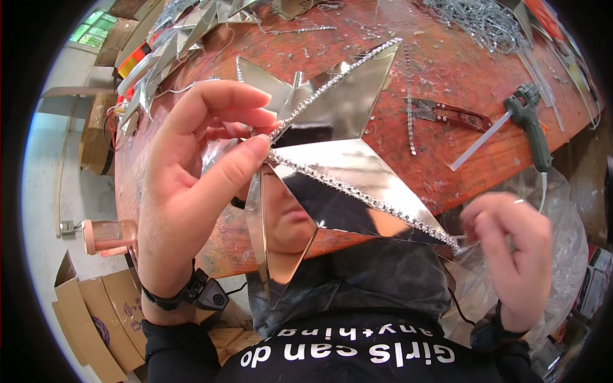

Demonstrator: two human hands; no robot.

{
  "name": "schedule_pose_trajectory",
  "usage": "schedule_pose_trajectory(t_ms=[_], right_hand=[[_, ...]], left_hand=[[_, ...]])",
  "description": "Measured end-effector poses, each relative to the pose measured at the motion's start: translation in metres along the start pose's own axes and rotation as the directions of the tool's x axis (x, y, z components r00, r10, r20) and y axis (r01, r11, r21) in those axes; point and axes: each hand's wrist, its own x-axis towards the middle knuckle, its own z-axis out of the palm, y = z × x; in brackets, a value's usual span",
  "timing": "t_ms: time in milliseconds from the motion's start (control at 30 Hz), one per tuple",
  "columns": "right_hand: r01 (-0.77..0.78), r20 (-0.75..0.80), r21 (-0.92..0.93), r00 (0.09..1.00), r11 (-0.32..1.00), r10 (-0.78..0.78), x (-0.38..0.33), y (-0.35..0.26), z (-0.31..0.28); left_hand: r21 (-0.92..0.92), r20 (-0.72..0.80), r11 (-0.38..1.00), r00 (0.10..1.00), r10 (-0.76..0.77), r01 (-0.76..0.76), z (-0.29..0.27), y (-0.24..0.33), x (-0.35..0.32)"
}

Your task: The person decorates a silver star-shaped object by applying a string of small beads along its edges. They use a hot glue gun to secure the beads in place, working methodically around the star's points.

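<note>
A shiny silver, mirror-like star ornament is held up in front of me, tilted above the table's near edge. Rhinestone chain runs along the ridges of two of its points, one toward the far right and one toward the lower right tip. My left hand grips the star near its centre, the thumb pressing where the chains meet. Beside the lower right tip is my right hand, its fingers curled together and slightly blurred. Whatever those fingers hold is too small to name.
On the worn red table lie thread snips, a loose rhinestone strip and a green glue gun with a clear stick. Tangled silver chain sits at the far right, more silver stars at the far left. Cardboard boxes stand lower left.
</note>
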Motion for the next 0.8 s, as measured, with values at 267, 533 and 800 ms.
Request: schedule_pose_trajectory(t_ms=[267,533,800], right_hand=[[0.560,-0.009,-0.411,0.786,0.719,-0.618,0.023,-0.017,0.017],[0.531,-0.028,-0.466,0.791,0.708,-0.612,0.025,-0.019,0.031],[0.467,-0.042,-0.339,0.860,0.817,-0.509,0.008,-0.010,0.010]], left_hand=[[0.001,0.049,1.000,0.999,0.006,-0.007,-0.004,0.001,0.002],[0.007,0.057,1.000,0.998,0.014,-0.014,-0.004,0.002,0.002],[0.020,0.048,1.000,0.999,0.015,-0.016,-0.002,0.004,0.002]])
